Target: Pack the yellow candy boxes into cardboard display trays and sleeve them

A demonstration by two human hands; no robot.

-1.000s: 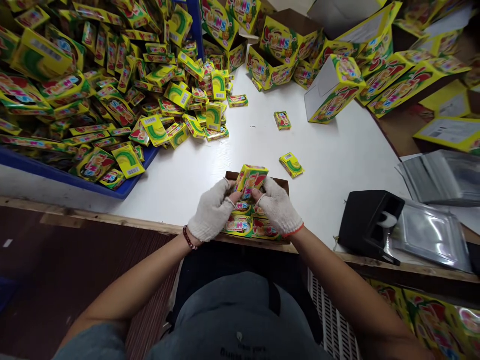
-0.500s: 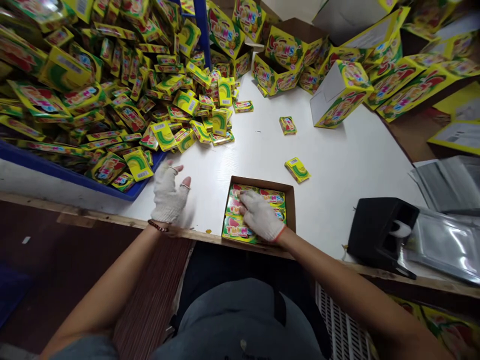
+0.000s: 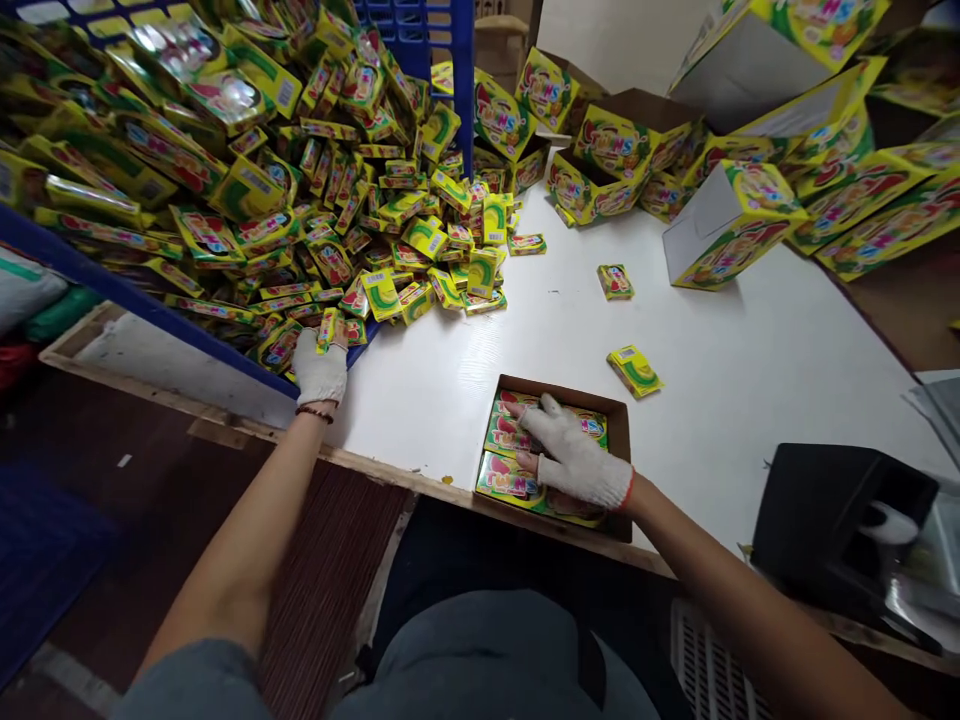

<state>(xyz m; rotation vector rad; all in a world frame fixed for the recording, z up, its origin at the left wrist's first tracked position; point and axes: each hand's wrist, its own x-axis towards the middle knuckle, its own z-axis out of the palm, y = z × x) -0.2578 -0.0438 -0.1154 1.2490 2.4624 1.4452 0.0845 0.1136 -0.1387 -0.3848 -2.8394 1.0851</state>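
Note:
My left hand (image 3: 321, 366), in a white fingerless glove, is at the front corner of the blue crate (image 3: 247, 368). Its fingers are closed around a small yellow-green box (image 3: 328, 328), partly hidden by them. My right hand (image 3: 577, 455), gloved the same way, lies over an open carton (image 3: 618, 450) at the table's front edge. Its fingers are spread and rest on the small TWINS boxes (image 3: 504, 474) packed in rows inside. The hand covers the middle and right of those rows.
Small boxes (image 3: 420, 240) spill from the crate onto the white table (image 3: 555, 330). Two loose ones, a red-green box (image 3: 615, 282) and a yellow box (image 3: 634, 371), lie beyond the carton. Larger printed cartons (image 3: 615, 140) stand at the back. A black tape dispenser (image 3: 832, 530) sits right.
My left hand has gone from bare table to the crate's corner and closed on a small box. My right hand stays over the carton, its fingers more spread. The view has shifted left.

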